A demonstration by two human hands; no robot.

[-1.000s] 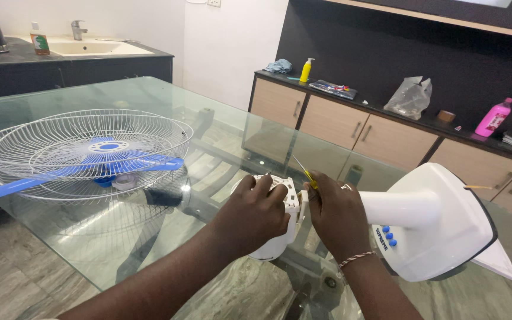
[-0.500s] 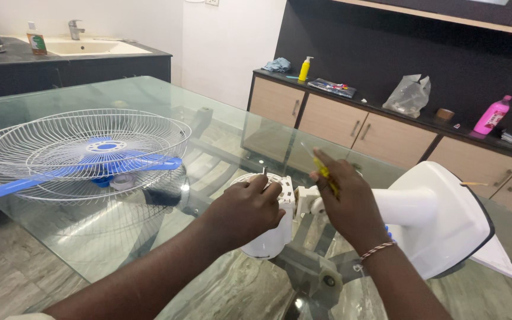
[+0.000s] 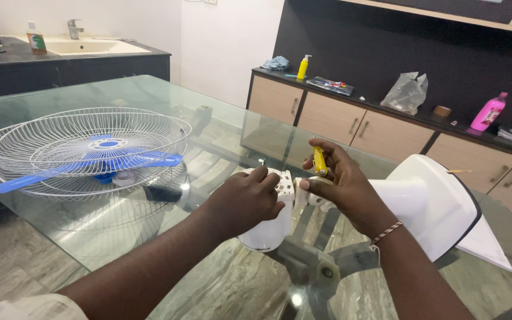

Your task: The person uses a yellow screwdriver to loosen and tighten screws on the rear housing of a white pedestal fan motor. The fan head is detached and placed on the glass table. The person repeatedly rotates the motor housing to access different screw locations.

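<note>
1. The left hand (image 3: 245, 201) is curled over the white fan motor housing (image 3: 268, 228), gripping its top, on the glass table (image 3: 149, 101) just below centre.
2. The right hand (image 3: 342, 184), at the housing's 3 o'clock, pinches a yellow screwdriver (image 3: 319, 161) between thumb and fingers.
3. At 9 o'clock, the wire fan guard (image 3: 84, 148) cradles blue blades (image 3: 90, 169).
</note>
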